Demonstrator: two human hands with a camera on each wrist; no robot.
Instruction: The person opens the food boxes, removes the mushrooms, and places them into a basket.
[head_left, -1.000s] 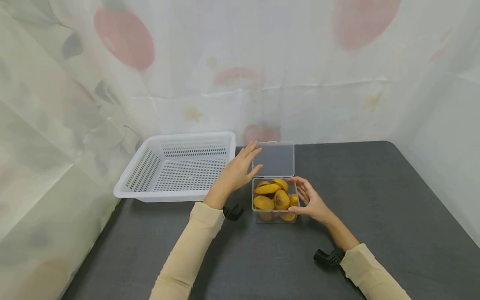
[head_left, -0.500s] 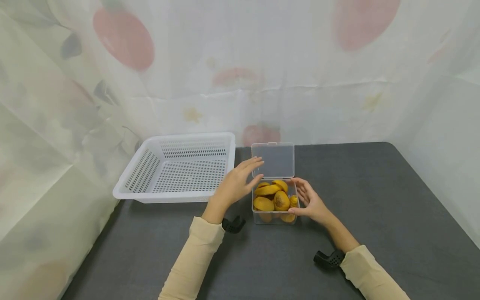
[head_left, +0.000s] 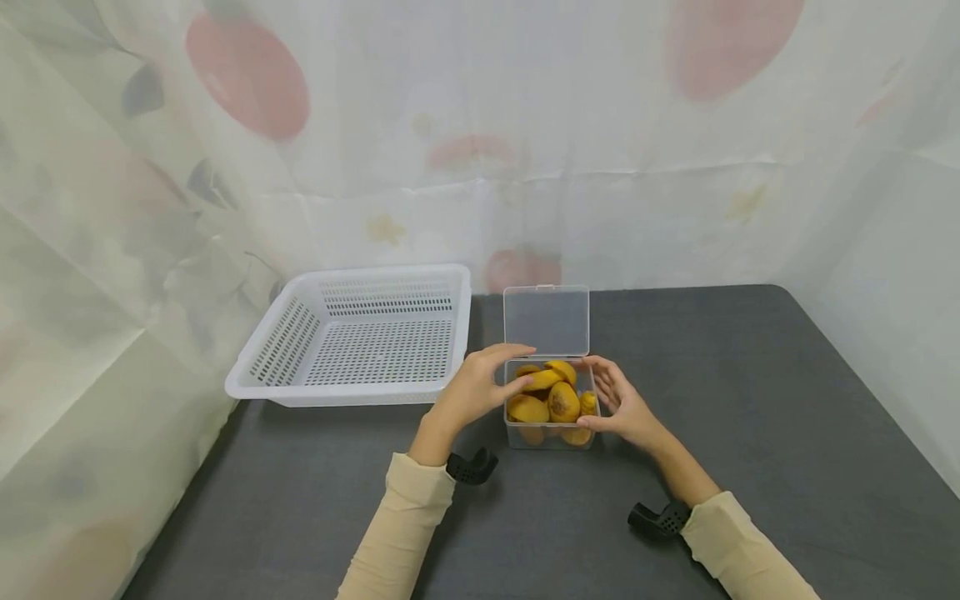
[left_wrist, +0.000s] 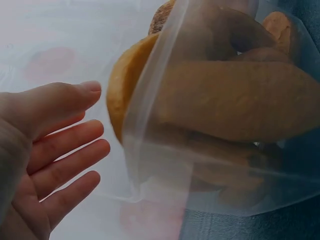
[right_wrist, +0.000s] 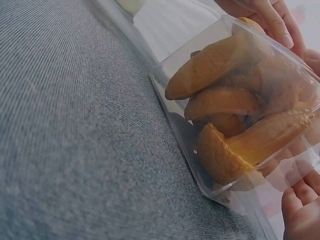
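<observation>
1. Sleeves (head_left: 393,533), beige: both cut off by the lower edge of the head view.
2. Wrist units, black and perforated: right wrist unit (head_left: 660,521) and left wrist unit (head_left: 471,467), one at each cuff.
3. Right hand (head_left: 628,408): grips the right side of the clear box (head_left: 513,437), thumb at the near corner, fingertips at the far rim. In the right wrist view it is cut off by the right edge.
4. Left hand (head_left: 472,390): open, fingers extended, thumb apart, at the left rim of the box. The thumb covers part of the contents in the head view; the index finger is largely hidden in the left wrist view.
5. Clear box: upright on the dark table (head_left: 540,533), opening upward. Foreshortening leaves its long axis undetermined.
6. Yellow pieces (head_left: 564,403): inside the box, the uppermost projecting above the rim. The elongated top piece runs roughly left to right, its left end behind the thumb. Lower pieces are blurred by the plastic; the count cannot be determined.
7. Lid (head_left: 546,325): open, at the far edge of the box, extending away from the person.
8. White basket (head_left: 360,393): left of the box, long axis left to right.
9. Printed curtain (head_left: 600,108): behind the table.
</observation>
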